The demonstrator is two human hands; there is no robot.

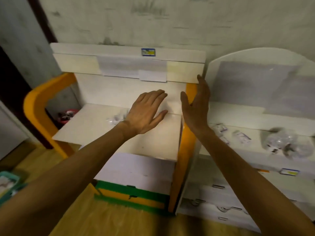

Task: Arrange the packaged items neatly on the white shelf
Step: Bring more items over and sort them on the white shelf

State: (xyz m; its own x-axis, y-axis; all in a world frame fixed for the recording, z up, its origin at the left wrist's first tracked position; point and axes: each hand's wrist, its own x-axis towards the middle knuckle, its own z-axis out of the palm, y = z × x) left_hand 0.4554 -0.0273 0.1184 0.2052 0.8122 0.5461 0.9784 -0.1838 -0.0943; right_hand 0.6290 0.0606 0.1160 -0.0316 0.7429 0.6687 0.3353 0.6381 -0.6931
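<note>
Fingers straight on both your left hand (146, 113) and right hand (198, 106), holding nothing over the white shelf (95, 123). Clear packets (115, 118) lie just beyond your left hand; more packets (242, 136) on the neighbouring unit. Judged between picks: next, grip a packet.

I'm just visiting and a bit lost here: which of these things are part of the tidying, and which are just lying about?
Part of the job:
white shelf
clear packets by the left hand
packets on the neighbouring shelf
bulging clear bag
right hand, fingers straight

Lying about:
green and yellow box
teal basket
red item
</note>
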